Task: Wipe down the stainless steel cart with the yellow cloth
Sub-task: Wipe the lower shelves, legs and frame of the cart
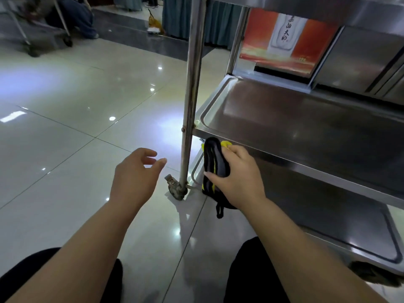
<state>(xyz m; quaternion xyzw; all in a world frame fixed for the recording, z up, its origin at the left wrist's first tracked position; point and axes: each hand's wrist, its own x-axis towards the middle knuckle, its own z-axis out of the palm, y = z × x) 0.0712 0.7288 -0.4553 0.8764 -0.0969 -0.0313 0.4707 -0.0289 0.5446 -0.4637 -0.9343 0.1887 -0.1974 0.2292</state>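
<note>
The stainless steel cart fills the right side, with a middle shelf, a lower shelf and an upright corner post. My right hand grips a folded yellow cloth with dark bands. The hand holds it against the front edge of the middle shelf, just right of the post. My left hand hovers over the floor to the left of the post, fingers loosely spread and holding nothing.
A caster wheel sits at the foot of the post. Glossy floor tiles stretch to the left. Another cart and a crouching person are at the far left. A red poster stands behind the cart.
</note>
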